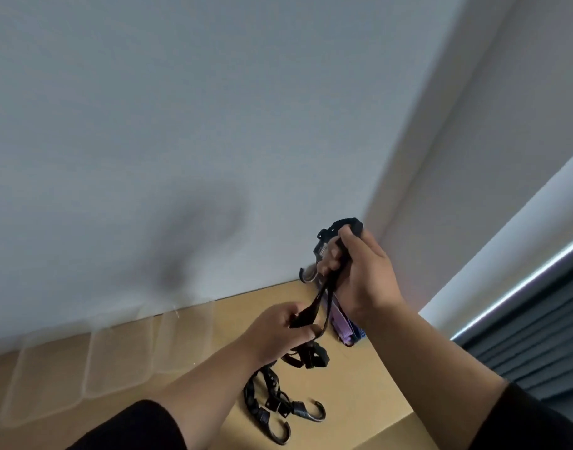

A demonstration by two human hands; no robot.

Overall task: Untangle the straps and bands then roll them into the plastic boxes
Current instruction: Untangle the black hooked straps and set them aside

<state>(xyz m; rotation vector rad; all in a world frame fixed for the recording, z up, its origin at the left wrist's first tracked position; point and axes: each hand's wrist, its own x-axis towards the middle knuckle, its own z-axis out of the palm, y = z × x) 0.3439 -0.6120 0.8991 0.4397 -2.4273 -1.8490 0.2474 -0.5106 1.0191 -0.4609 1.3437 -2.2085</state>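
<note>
Strap (324, 298) between both hands' fingers (332, 254)

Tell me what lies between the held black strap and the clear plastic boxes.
Nothing visible. The black strap hangs between the right hand and left hand; only bare tabletop separates it from the clear plastic boxes leftward.

Black straps (324, 297), a purple band (340, 323), clear plastic boxes (116, 355), tan table (359, 401), pale grey wall (181, 108).

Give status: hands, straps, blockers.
Right hand grips raised black strap; left hand pinches it lower. Hooked cords tangled on table. Plastic boxes at wall.
</note>
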